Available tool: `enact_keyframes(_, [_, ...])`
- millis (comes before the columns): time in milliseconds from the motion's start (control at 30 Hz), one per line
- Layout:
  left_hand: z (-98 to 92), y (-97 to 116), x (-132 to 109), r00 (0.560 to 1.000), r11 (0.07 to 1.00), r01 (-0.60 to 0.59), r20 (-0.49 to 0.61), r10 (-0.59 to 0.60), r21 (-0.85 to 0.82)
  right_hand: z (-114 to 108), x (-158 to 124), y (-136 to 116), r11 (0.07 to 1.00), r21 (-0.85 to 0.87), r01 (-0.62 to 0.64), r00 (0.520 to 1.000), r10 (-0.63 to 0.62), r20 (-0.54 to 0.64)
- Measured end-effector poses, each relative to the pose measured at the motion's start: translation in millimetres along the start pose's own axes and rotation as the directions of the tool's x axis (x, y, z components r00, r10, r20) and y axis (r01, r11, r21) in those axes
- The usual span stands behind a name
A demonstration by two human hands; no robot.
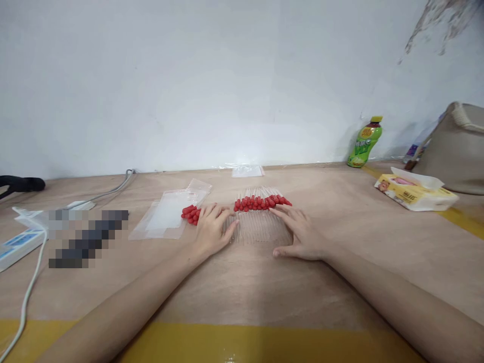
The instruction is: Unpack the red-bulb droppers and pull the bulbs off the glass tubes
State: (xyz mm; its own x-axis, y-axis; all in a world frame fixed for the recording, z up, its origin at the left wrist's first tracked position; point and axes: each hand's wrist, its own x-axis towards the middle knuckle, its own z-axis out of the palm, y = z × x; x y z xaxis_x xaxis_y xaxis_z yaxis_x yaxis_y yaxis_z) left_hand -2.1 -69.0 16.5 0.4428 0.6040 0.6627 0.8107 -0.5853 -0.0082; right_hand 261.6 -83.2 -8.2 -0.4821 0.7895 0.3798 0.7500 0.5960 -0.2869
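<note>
A row of clear droppers with red bulbs (260,202) lies flat on the wooden table (242,287). My left hand (210,229) rests palm down on the row's left end, fingers stretched out. A smaller bunch of red-bulbed droppers (191,214) pokes out from under it on the left. My right hand (300,233) lies flat on the row's right end, fingers spread. Neither hand grips anything.
Clear plastic bags (168,214) lie left of the droppers, another bag (247,171) sits by the wall. A power strip (18,244) and cable (28,292) are at far left. At right stand a green bottle (365,141), a tissue pack (414,194) and a beige bag (456,148).
</note>
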Motion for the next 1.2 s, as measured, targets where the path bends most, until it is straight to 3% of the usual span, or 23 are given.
enact_keyframes(200, [24.1,-10,43,0.974,0.984,0.175,0.147,-0.171,-0.015,9,1,-1,0.999,0.018,-0.044,0.992,0.042,0.116])
enact_keyframes(433, [44.0,-16,65,0.942,0.97,0.244,0.24,-0.236,-0.005,23,10,0,0.987,0.12,-0.106,0.994,0.107,-0.003])
enact_keyframes(667, [49.6,-17,64,0.938,0.955,0.295,0.205,-0.281,-0.041,24,15,-3,0.982,0.176,-0.075,0.972,0.111,-0.206])
enact_keyframes(800, [35.8,-10,45,0.943,0.929,0.332,0.022,-0.333,-0.166,17,15,-4,0.981,0.195,-0.021,0.923,0.094,-0.374])
enact_keyframes(867, [24.0,-6,28,0.955,0.936,0.262,-0.078,-0.287,-0.236,14,14,-5,0.979,0.202,-0.016,0.883,0.109,-0.456])
enact_keyframes(967, [6.9,-2,1,0.99,0.961,0.081,-0.093,-0.109,-0.266,9,11,-9,0.988,0.154,0.03,0.866,0.051,-0.497])
enact_keyframes(1100, [-4.6,5,-21,0.993,0.956,-0.11,-0.063,0.096,-0.273,7,7,-17,0.979,-0.019,0.201,0.912,-0.195,-0.362])
enact_keyframes(1200, [-5.1,9,-23,0.984,0.942,-0.172,-0.102,0.149,-0.29,10,7,-20,0.945,-0.09,0.315,0.894,-0.328,-0.306])
